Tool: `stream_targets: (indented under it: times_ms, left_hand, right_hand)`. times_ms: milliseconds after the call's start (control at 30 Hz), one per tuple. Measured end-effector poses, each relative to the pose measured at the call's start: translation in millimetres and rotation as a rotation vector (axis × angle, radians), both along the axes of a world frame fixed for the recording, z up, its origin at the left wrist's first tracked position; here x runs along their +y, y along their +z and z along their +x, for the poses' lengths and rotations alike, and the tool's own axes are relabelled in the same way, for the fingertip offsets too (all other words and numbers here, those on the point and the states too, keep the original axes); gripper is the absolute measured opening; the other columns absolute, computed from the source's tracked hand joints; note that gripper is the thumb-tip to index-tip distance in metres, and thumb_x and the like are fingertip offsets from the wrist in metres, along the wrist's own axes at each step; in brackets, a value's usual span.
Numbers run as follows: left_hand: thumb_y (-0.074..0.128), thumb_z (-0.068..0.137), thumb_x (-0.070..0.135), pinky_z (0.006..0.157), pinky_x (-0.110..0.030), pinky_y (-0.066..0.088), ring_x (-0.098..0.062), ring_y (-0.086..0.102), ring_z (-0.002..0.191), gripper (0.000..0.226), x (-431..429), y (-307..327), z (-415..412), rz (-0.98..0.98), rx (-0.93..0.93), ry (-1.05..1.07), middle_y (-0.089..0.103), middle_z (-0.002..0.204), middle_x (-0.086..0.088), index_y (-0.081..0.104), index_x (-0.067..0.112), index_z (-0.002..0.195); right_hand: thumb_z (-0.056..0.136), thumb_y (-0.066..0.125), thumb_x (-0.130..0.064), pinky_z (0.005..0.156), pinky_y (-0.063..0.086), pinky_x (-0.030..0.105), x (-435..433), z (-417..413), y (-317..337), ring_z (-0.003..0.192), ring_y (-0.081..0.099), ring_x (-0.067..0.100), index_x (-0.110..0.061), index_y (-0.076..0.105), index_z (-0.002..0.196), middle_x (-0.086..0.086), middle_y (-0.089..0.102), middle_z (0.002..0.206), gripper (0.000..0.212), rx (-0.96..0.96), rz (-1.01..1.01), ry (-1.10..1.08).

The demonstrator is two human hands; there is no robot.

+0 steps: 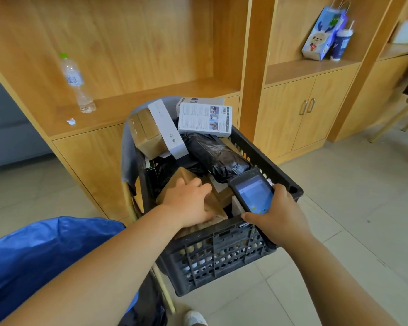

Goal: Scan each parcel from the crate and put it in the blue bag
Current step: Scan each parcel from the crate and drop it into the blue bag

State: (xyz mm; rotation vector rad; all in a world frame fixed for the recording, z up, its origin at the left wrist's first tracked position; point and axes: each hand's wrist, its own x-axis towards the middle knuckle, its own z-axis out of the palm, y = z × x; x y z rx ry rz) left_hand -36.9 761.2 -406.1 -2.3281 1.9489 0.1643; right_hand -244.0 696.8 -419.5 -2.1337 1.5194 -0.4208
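Observation:
A black plastic crate (224,255) sits on a chair, piled with parcels. My left hand (190,202) reaches into its near side and grips a brown paper parcel (183,178), fingers curled over its right edge. My right hand (277,216) holds a black handheld scanner (252,190) over the crate's right rim, its lit screen facing up. Further back lie a black plastic-wrapped parcel (218,154), a cardboard box (146,134), a long white box (167,128) and a white printed box (204,118). The blue bag (33,252) lies open at the lower left.
Wooden shelving with cupboards stands behind the crate. A clear water bottle (77,84) stands on the left shelf, a blue gift bag (322,35) and a cup (340,44) on the right shelf. Tiled floor spreads to the right; chair legs show at the far right.

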Motion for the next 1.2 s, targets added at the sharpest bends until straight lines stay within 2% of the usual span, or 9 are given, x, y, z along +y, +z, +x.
stream_targets:
  times_ms: [67,167,367,533,700,867,967,1067,1200]
  left_hand:
    - [0.045,0.091,0.054,0.066,-0.034,0.037,-0.028,0.038,0.104,0.041,3,5,6,0.009,-0.017,-0.014,0.040,0.119,0.002,0.038,0.046,0.130]
    - [0.028,0.099,0.049,0.069,-0.036,0.036,-0.023,0.034,0.096,0.037,11,15,24,-0.007,-0.002,-0.008,0.038,0.121,0.000,0.033,0.058,0.135]
    - [0.045,0.085,0.067,0.081,-0.037,0.046,-0.028,0.051,0.110,0.051,30,18,45,-0.061,0.048,0.103,0.042,0.133,0.005,0.040,0.041,0.129]
    - [0.054,0.090,0.051,0.070,-0.033,0.049,-0.023,0.061,0.095,0.038,33,12,36,-0.245,0.118,0.116,0.056,0.101,0.006,0.047,0.026,0.118]
    - [0.054,0.090,0.049,0.059,-0.032,0.052,-0.011,0.061,0.070,0.022,63,28,44,-0.524,0.542,0.298,0.061,0.085,0.009,0.050,0.031,0.101]
    - [0.052,0.089,0.052,0.048,-0.013,0.037,0.006,0.055,0.067,0.022,109,43,46,-0.805,0.662,0.440,0.055,0.083,0.016,0.041,0.036,0.100]
    - [0.051,0.090,0.048,0.063,-0.012,0.040,0.015,0.051,0.089,0.034,136,40,47,-0.789,0.775,0.420,0.047,0.104,0.034,0.033,0.051,0.119]
    - [0.050,0.094,0.039,0.076,-0.008,0.042,0.025,0.045,0.103,0.054,154,39,40,-0.685,0.870,0.353,0.039,0.115,0.046,0.020,0.079,0.116]
    - [0.053,0.093,0.037,0.093,-0.025,0.046,0.000,0.050,0.114,0.044,161,34,40,-0.675,1.006,0.373,0.049,0.126,0.028,0.037,0.072,0.114]
  right_hand:
    - [0.061,0.076,-0.059,0.071,0.050,0.040,1,0,2,0.094,0.051,0.024,-0.017,0.033,0.116,-0.003,0.041,0.102,0.081,0.014,-0.008,0.001]
    - [0.062,0.077,-0.059,0.069,0.048,0.037,2,0,4,0.092,0.050,0.023,-0.016,0.034,0.119,-0.001,0.044,0.104,0.084,0.027,-0.027,0.000]
    - [0.059,0.078,-0.058,0.076,0.050,0.042,9,0,7,0.100,0.051,0.025,-0.017,0.034,0.127,0.001,0.051,0.113,0.091,0.037,-0.116,-0.027]
    - [0.058,0.079,-0.057,0.080,0.050,0.043,18,0,10,0.105,0.051,0.023,-0.018,0.030,0.133,0.000,0.050,0.120,0.097,-0.025,-0.128,-0.022]
    - [0.056,0.082,-0.052,0.081,0.051,0.043,29,-1,22,0.106,0.051,0.022,-0.019,0.032,0.133,0.000,0.051,0.120,0.097,-0.131,-0.165,-0.040]
    - [0.055,0.084,-0.047,0.084,0.050,0.047,45,3,38,0.109,0.051,0.022,-0.021,0.035,0.132,-0.003,0.052,0.120,0.095,-0.284,-0.149,-0.023]
    - [0.054,0.085,-0.045,0.083,0.050,0.046,58,8,43,0.107,0.051,0.021,-0.024,0.037,0.129,-0.006,0.053,0.116,0.091,-0.349,-0.145,0.002]
    - [0.053,0.085,-0.045,0.078,0.050,0.042,68,12,46,0.102,0.052,0.019,-0.026,0.038,0.124,-0.008,0.051,0.108,0.087,-0.361,-0.146,0.032]
    - [0.054,0.085,-0.045,0.073,0.050,0.038,76,14,48,0.095,0.053,0.016,-0.027,0.037,0.128,-0.008,0.052,0.108,0.090,-0.351,-0.150,0.070]
